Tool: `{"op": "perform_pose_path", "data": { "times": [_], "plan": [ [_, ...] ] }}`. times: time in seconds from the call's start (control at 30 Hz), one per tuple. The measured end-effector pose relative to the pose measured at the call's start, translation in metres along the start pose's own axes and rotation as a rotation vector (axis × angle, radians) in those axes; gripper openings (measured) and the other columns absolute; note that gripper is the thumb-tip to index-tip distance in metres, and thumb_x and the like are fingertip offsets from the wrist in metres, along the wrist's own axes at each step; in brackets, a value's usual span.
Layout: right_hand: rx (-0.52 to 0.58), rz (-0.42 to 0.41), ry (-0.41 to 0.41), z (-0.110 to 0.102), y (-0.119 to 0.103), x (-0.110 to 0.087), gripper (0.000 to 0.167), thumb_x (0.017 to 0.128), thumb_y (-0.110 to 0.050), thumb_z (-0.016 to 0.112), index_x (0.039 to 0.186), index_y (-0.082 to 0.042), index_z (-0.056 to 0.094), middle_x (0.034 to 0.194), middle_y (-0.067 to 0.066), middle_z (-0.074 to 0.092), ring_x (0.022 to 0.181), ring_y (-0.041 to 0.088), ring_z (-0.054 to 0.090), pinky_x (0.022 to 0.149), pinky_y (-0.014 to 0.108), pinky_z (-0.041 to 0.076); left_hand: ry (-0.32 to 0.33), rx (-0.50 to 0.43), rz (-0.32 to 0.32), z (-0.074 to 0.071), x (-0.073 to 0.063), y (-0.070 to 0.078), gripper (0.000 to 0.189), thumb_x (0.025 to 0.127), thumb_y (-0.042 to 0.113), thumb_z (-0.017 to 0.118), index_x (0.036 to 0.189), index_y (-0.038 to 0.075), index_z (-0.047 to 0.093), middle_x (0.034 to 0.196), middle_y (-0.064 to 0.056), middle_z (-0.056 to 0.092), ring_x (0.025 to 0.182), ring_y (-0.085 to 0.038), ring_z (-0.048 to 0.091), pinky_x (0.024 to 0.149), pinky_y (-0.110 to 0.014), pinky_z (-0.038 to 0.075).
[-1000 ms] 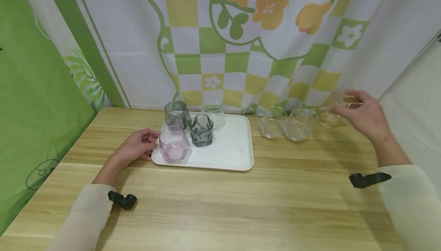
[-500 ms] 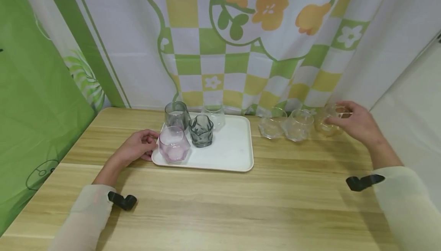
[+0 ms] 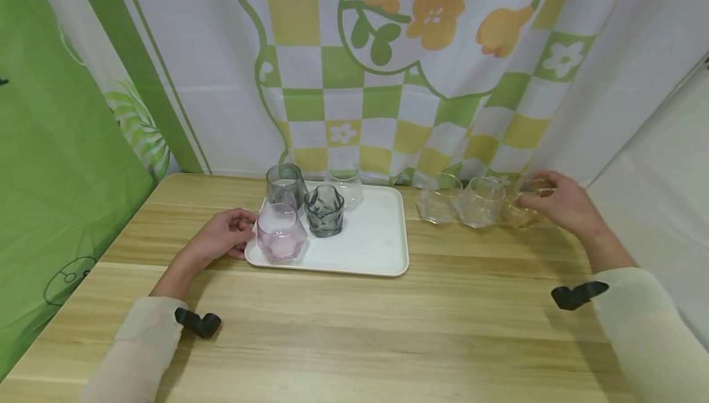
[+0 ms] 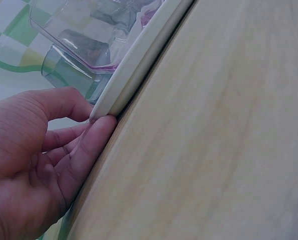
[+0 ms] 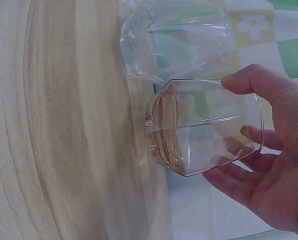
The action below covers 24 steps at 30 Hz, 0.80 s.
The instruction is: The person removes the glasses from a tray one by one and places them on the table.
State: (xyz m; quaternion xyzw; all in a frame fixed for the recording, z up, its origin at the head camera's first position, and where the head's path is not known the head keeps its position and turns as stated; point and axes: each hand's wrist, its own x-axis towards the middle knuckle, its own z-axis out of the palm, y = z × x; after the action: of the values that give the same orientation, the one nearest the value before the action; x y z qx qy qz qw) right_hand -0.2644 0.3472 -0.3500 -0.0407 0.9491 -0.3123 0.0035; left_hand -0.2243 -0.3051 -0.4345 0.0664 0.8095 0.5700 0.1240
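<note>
My left hand [image 3: 220, 235] pinches the left edge of a white tray [image 3: 371, 246] between thumb and fingers; the left wrist view shows the tray rim [image 4: 119, 92] at the fingertips. With the thumb on one side and fingers on the other, my right hand [image 3: 567, 205] holds a pale amber drinking glass [image 5: 204, 130] near its rim. That glass is upright, close beside a clear glass [image 3: 480, 207]. On the tray stand a pink glass [image 3: 281, 245], a dark grey glass [image 3: 324, 213], a smoky grey glass [image 3: 279, 189] and a clear glass [image 3: 351, 195].
Another clear glass [image 3: 436, 206] stands on the wooden table [image 3: 354, 335] between the tray and the glass beside my right hand. A patterned curtain [image 3: 382, 107] hangs along the table's back edge. Green cloth [image 3: 61, 163] hangs at the left.
My right hand has moved left and slightly nearer with the amber glass, bringing it closer to the clear glasses. The left hand and the tray have stayed in place.
</note>
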Motion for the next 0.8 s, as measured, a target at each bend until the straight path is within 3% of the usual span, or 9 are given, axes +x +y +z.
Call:
{"op": "perform_pose_path", "data": {
  "times": [0.8],
  "plan": [
    [0.030,0.011,-0.080,0.0061,0.0047,0.0049,0.088,0.097,-0.033,0.071,0.159,0.006,0.022,0.152,0.038,0.033,0.135,0.058,0.035,0.099,0.069,0.044,0.003,0.006,-0.001,0.0000,0.0011,0.0012,0.044,0.099,-0.001,0.058,0.138,-0.015,0.043,0.097,-0.014,0.052,0.081,-0.022,0.062,0.065,-0.038,0.063]
  ]
}}
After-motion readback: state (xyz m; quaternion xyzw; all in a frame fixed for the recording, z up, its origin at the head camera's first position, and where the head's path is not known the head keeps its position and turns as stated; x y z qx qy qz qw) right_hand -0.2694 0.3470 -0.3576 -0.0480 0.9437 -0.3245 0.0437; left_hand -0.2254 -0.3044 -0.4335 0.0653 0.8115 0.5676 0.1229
